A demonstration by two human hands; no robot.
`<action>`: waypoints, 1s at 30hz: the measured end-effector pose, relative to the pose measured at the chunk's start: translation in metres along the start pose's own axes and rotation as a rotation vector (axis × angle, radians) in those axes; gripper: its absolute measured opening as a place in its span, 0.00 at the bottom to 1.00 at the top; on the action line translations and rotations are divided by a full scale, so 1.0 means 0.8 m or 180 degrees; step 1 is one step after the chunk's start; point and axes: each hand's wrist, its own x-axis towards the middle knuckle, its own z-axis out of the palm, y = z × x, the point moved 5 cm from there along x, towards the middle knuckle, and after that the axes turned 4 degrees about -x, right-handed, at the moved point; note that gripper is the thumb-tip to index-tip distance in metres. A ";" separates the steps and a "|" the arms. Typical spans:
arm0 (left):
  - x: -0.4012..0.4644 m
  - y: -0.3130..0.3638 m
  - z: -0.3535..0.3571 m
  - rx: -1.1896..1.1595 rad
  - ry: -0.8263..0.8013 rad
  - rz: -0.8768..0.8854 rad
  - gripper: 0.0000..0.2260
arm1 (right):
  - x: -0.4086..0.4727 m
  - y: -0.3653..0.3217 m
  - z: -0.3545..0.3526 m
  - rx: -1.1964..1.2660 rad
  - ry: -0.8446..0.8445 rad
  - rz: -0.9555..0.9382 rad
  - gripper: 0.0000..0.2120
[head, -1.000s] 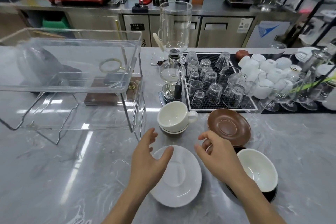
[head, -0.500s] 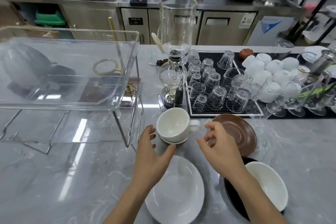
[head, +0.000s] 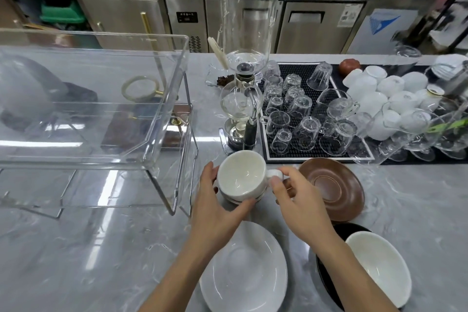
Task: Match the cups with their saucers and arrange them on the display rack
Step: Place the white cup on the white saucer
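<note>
A clear acrylic display rack [head: 162,119] stands left. Beside it, the left hand [head: 215,206] cups a white cup [head: 241,176] whose saucer is mostly hidden underneath; the right hand [head: 297,200] pinches its handle. A brown saucer [head: 336,189] lies right; the white saucer [head: 245,276] is cut off below.

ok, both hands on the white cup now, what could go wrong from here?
1. The white cup sits on what looks like a small white saucer. The left hand cups its side and the right hand pinches the handle, so a lift may drag or tip the saucer.
2. The glass siphon brewer stands close behind; a careless lift could knock it.
3. On the way to the clear display rack, the cup could clip its wall.
</note>
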 end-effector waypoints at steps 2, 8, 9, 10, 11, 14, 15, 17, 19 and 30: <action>0.000 0.000 0.000 -0.0004 0.0003 0.0029 0.52 | 0.000 0.003 0.002 0.0067 0.0027 0.0001 0.05; -0.003 0.011 -0.006 -0.0137 0.0165 0.0206 0.41 | -0.002 0.000 0.001 0.0164 0.0129 -0.0012 0.06; -0.004 0.015 -0.007 -0.0167 0.0189 0.0247 0.39 | -0.003 -0.002 -0.001 0.0175 0.0159 -0.0032 0.06; -0.006 0.016 -0.008 -0.0208 0.0208 0.0292 0.38 | -0.006 -0.004 -0.003 0.0185 0.0182 -0.0042 0.06; -0.009 0.017 -0.009 -0.0247 0.0226 0.0334 0.38 | -0.010 -0.005 -0.004 0.0215 0.0205 -0.0050 0.06; -0.021 0.018 -0.011 -0.0280 0.0282 0.0471 0.38 | -0.024 -0.009 -0.011 0.0332 0.0259 -0.0062 0.06; -0.023 0.018 -0.011 -0.0277 0.0295 0.0524 0.39 | -0.028 -0.010 -0.013 0.0358 0.0265 -0.0074 0.06; -0.033 0.021 -0.013 -0.0310 0.0310 0.0619 0.38 | -0.040 -0.013 -0.017 0.0406 0.0289 -0.0093 0.06; -0.042 0.025 -0.016 -0.0357 0.0310 0.0689 0.38 | -0.051 -0.016 -0.021 0.0437 0.0301 -0.0088 0.06; -0.095 0.007 -0.027 -0.0592 0.0087 0.0452 0.38 | -0.115 -0.007 -0.011 0.0482 0.0054 0.0145 0.07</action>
